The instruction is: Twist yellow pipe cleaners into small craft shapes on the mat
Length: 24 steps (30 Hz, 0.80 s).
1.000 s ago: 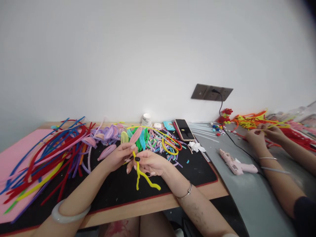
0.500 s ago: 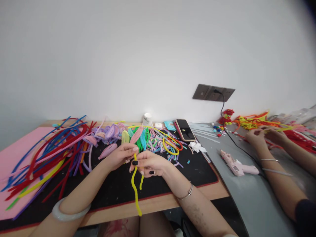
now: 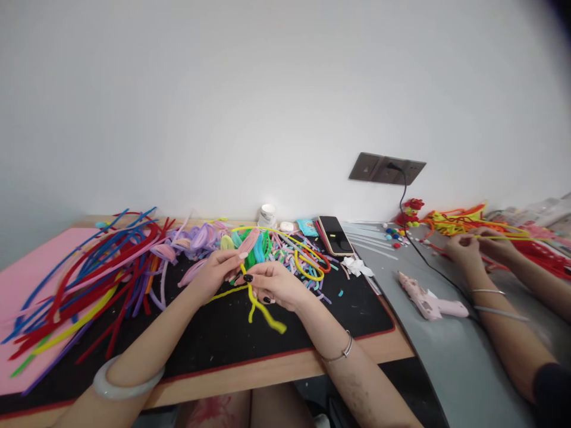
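Below the frame's centre, a yellow pipe cleaner point(image 3: 251, 295) was pinched by the fingertips of the left hand point(image 3: 219, 274) and the right hand point(image 3: 277, 285), above a red-edged black mat point(image 3: 200, 345) spread on a wooden table point(image 3: 241, 375). The pale wall point(image 3: 223, 107) was fitted, right of centre, with a socket panel point(image 3: 375, 169); a grey tabletop point(image 3: 459, 356) was seen at lower right.

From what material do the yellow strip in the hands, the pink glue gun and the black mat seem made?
Yellow strip: probably fuzzy pile, matte, from its soft edges; its core is hidden. Pink glue gun: likely hard plastic, from its smooth, moulded look. Black mat: perhaps cloth or rubber; its surface looks dull.
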Available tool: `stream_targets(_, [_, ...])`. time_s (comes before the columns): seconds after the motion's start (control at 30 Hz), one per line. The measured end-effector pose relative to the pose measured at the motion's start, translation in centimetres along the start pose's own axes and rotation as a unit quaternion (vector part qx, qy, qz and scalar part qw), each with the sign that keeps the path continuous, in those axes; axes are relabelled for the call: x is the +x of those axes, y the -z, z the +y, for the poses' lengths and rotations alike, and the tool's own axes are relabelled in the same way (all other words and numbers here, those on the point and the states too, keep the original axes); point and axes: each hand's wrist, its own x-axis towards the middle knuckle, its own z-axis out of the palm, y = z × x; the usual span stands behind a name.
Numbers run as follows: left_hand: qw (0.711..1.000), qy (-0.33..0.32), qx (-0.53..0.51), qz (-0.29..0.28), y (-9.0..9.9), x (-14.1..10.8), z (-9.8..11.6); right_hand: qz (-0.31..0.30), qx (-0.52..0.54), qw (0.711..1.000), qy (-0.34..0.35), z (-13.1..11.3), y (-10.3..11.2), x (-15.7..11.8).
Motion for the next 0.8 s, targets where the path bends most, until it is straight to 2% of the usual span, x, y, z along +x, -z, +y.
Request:
stream_targets(0.07, [0.998,-0.020,0.057,0.004,0.0,0.0,0.4,0.009,-0.054,0.998,-0.006,0.0,0.2,0.1])
stream_targets(0.17, [0.987,-0.045,0.152,0.005,-0.1,-0.1,0.8,0.058,-0.173,0.983,0.005,0.1,0.4,0.2])
stream_targets(0.23, [0.974,-0.075,0.213,0.034,-0.2,-0.2,0.9,0.089,-0.258,0.962,0.034,0.3,0.4,0.3])
stream_targets(0.33, [0.953,-0.121,0.260,0.094,-0.4,-0.1,0.8,0.132,-0.378,0.910,0.105,0.3,0.2,0.4])
stream_targets(0.4, [0.949,-0.130,0.266,0.113,-0.5,-0.2,0.8,0.155,-0.422,0.882,0.141,0.3,0.1,0.4])
stream_targets(0.43, [0.948,-0.129,0.269,0.114,-0.6,-0.2,0.9,0.160,-0.422,0.880,0.145,0.3,0.1,0.3])
stream_targets(0.5, [0.948,-0.123,0.273,0.108,-0.6,-0.2,1.0,0.143,-0.361,0.915,0.109,0.3,0.2,0.3])
stream_targets(0.57, [0.951,-0.118,0.267,0.098,-0.5,-0.3,1.2,0.075,-0.230,0.970,0.033,0.3,0.5,0.2])
stream_targets(0.6, [0.954,-0.114,0.261,0.092,-0.4,-0.3,1.3,0.031,-0.152,0.988,-0.006,0.2,0.7,0.2])
stream_targets(0.63, [0.957,-0.111,0.254,0.086,-0.4,-0.3,1.3,-0.010,-0.079,0.996,-0.039,0.2,0.9,0.2])
stream_targets(0.7, [0.963,-0.103,0.238,0.069,-0.3,-0.3,1.3,-0.062,0.029,0.995,-0.078,0.0,1.2,0.1])
stream_targets(0.8, [0.968,-0.097,0.228,0.042,-0.3,-0.4,1.1,-0.088,0.091,0.987,-0.098,-0.2,1.1,0.1])
